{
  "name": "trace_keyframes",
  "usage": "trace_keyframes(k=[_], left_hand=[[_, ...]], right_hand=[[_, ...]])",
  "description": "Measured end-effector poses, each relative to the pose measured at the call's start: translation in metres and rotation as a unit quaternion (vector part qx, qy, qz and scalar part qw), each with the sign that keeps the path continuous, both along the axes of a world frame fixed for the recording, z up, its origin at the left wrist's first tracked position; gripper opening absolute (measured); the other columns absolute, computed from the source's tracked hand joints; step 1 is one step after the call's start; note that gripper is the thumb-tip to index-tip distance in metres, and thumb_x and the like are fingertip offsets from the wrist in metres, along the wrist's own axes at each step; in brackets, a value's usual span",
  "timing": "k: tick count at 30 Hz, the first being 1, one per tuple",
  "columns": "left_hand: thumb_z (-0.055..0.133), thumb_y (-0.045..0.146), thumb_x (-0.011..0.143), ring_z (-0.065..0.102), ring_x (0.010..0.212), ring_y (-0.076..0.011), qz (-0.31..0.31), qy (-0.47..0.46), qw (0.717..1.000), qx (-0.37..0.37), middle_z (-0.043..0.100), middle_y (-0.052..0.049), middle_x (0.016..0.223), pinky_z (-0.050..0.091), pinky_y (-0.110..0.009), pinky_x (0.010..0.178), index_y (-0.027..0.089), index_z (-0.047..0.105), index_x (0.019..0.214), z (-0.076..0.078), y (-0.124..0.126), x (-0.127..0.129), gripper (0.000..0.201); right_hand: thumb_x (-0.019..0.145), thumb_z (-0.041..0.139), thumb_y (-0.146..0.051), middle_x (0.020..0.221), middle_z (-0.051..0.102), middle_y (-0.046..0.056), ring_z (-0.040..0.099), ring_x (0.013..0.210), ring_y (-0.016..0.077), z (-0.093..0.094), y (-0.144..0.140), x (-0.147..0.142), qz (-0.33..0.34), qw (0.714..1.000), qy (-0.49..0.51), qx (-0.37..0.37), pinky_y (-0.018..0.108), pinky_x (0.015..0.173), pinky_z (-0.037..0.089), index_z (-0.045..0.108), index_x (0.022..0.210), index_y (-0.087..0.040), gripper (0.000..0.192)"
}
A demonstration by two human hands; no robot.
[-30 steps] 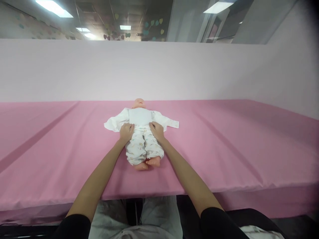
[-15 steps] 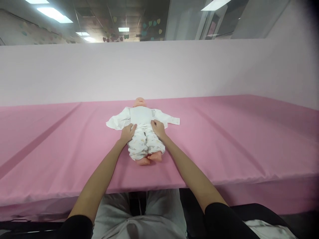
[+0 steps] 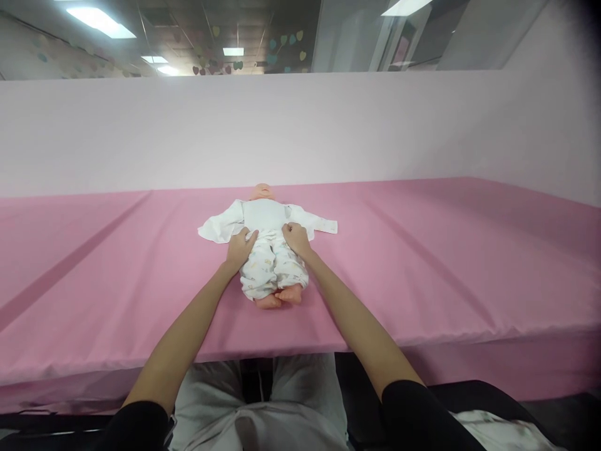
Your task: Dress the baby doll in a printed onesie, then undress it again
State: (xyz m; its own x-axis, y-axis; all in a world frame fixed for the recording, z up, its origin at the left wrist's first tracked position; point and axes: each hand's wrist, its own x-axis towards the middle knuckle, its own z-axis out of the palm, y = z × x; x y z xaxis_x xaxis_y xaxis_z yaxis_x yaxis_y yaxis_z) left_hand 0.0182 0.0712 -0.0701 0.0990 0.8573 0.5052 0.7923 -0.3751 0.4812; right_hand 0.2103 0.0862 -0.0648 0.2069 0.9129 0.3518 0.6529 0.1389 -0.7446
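Note:
A baby doll [image 3: 262, 191] lies on its back on the pink-covered table [image 3: 422, 263], head away from me, bare feet [image 3: 279, 298] toward me. It wears an open white jacket [image 3: 218, 227] with sleeves spread sideways, a white panel over the chest, and white patterned trousers [image 3: 270, 269]. My left hand [image 3: 240, 246] grips the trousers' waistband on the doll's left side as I see it. My right hand [image 3: 295, 238] grips the waistband on the other side. Both hands' fingers are curled into the cloth at the doll's waist.
A pale pink partition wall [image 3: 300, 131] rises behind the table. The table's near edge [image 3: 422, 341] runs just in front of my lap. A dark chair with white cloth [image 3: 493, 429] sits at the lower right.
Both hands have slid slightly up toward the doll's waist with the waistband. The trousers look a little more bunched and the feet sit slightly farther from me.

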Motion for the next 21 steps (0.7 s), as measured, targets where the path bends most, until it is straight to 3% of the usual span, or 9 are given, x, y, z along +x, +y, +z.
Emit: trace_keyframes(k=[7, 12, 17, 21], left_hand=[[0.038, 0.048, 0.093, 0.057, 0.068, -0.0200, 0.046, 0.017, 0.999, -0.004, 0.058, -0.004, 0.067, 0.031, -0.028, 0.060, 0.020, 0.053, 0.082, 0.007, -0.008, 0.009, 0.034], [0.035, 0.049, 0.094, 0.058, 0.067, -0.0191, 0.054, 0.002, 0.998, -0.021, 0.059, -0.003, 0.066, 0.032, -0.026, 0.060, 0.019, 0.055, 0.084, 0.008, -0.015, 0.011, 0.038], [0.036, 0.049, 0.093, 0.054, 0.065, -0.0180, 0.038, 0.017, 0.999, -0.025, 0.055, -0.002, 0.064, 0.027, -0.026, 0.057, 0.019, 0.053, 0.078, 0.003, -0.023, 0.007, 0.037], [0.038, 0.050, 0.091, 0.043, 0.058, -0.0134, -0.037, 0.006, 0.999, -0.036, 0.042, 0.001, 0.057, 0.025, -0.026, 0.057, 0.019, 0.040, 0.060, -0.004, -0.029, -0.002, 0.044]], right_hand=[[0.078, 0.048, -0.026, 0.049, 0.028, -0.005, 0.031, 0.049, 0.0112, 0.003, 0.003, 0.008, 0.013, 0.987, 0.131, -0.090, 0.025, 0.050, 0.025, 0.030, 0.054, -0.023, 0.030], [0.078, 0.051, -0.035, 0.050, 0.034, -0.005, 0.035, 0.050, 0.0107, 0.002, 0.000, 0.017, 0.049, 0.979, 0.160, -0.119, 0.024, 0.050, 0.029, 0.036, 0.057, -0.022, 0.029], [0.079, 0.053, -0.043, 0.053, 0.039, -0.004, 0.036, 0.056, 0.0111, 0.005, -0.017, 0.020, 0.089, 0.993, 0.020, -0.072, 0.025, 0.056, 0.027, 0.039, 0.053, -0.019, 0.038], [0.086, 0.044, -0.044, 0.050, 0.032, -0.003, 0.031, 0.054, 0.0116, 0.002, -0.029, 0.022, 0.115, 0.989, -0.076, -0.050, 0.027, 0.055, 0.022, 0.030, 0.050, -0.019, 0.045]])
